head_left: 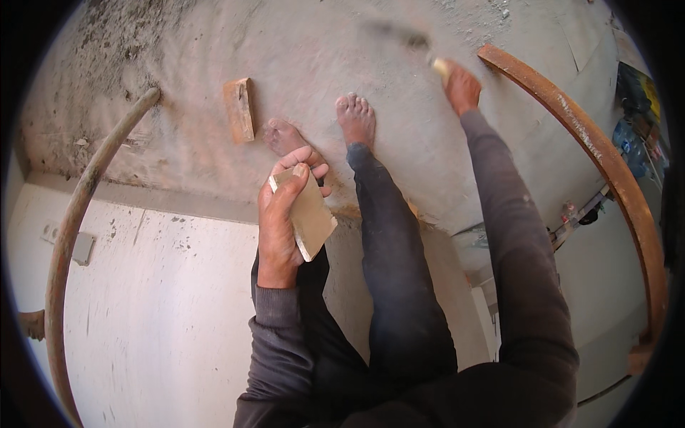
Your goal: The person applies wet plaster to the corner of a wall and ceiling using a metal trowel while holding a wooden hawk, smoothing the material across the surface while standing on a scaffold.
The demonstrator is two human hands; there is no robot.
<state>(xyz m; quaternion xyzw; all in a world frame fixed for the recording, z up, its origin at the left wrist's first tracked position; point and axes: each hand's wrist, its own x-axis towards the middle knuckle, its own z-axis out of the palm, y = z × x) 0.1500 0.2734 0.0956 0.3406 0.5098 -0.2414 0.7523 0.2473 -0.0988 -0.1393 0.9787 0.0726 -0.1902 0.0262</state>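
My left hand (284,210) grips a small flat piece of tile (308,217), beige on its face with a pale broken edge, thumb lying over it. Out to the far right, my right hand (462,87) is closed around the light-coloured handle of a trowel (407,34). Its dark blade points left and is smeared by motion. A reddish brick (239,110) lies on the dusty floor (300,78), just left of my bare feet (355,118).
A bent-looking wooden pole (93,171) stands at the left, near a white wall (171,285) with a socket box (83,248). A rust-brown beam (592,135) curves down the right side. Beyond it are bottles (628,143) and clutter. Loose rubble (128,36) covers the far left floor.
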